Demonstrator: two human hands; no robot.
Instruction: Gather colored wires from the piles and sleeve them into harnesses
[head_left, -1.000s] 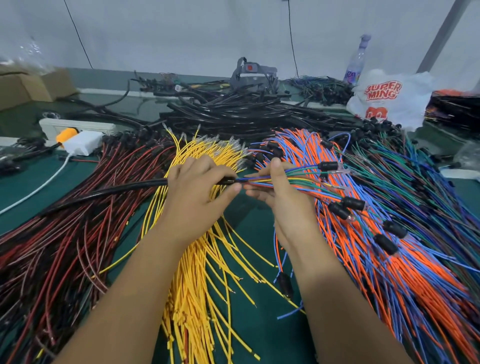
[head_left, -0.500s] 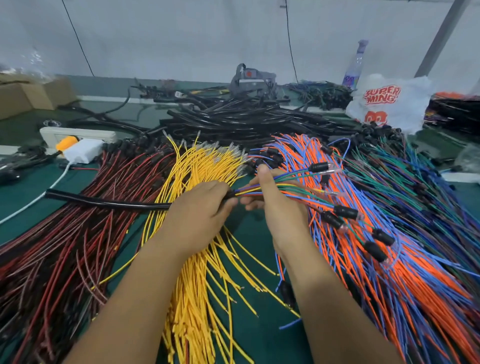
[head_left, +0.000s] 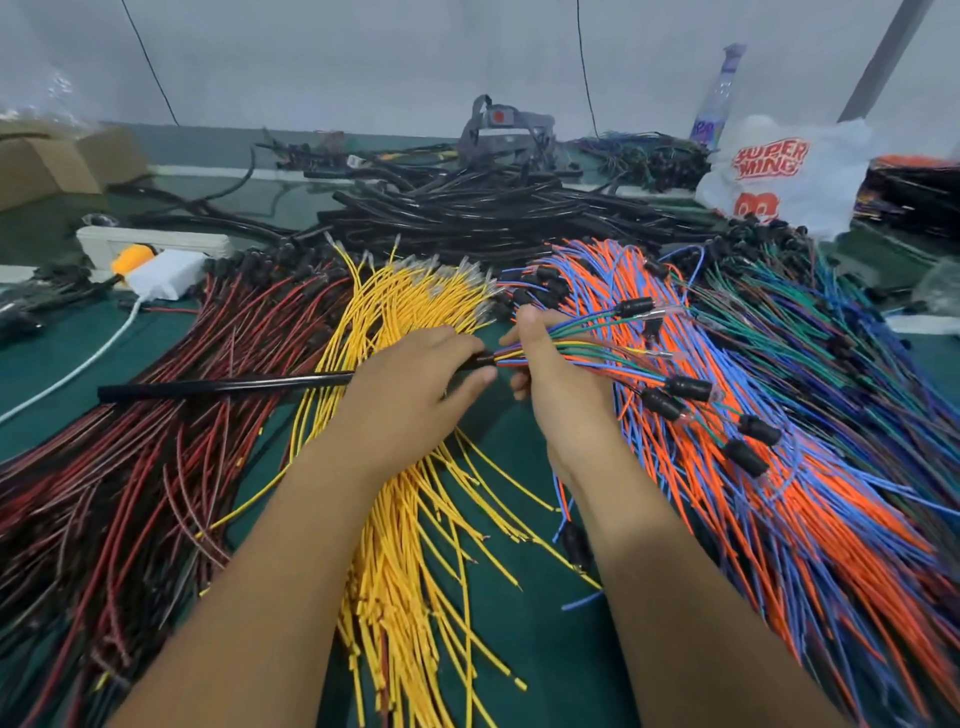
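A: What lies behind the work?
B: A plain pale grey wall (head_left: 363, 57), evenly lit, with two thin black cords (head_left: 584, 62) hanging down it.
A: And underneath?
B: A dark green desk (head_left: 52, 358). A slanted grey metal pole (head_left: 878, 57) stands at the far right, brown cardboard boxes (head_left: 47, 166) far left.

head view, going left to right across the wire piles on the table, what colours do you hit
red and black wires → yellow wires → orange and blue wires → green and blue wires
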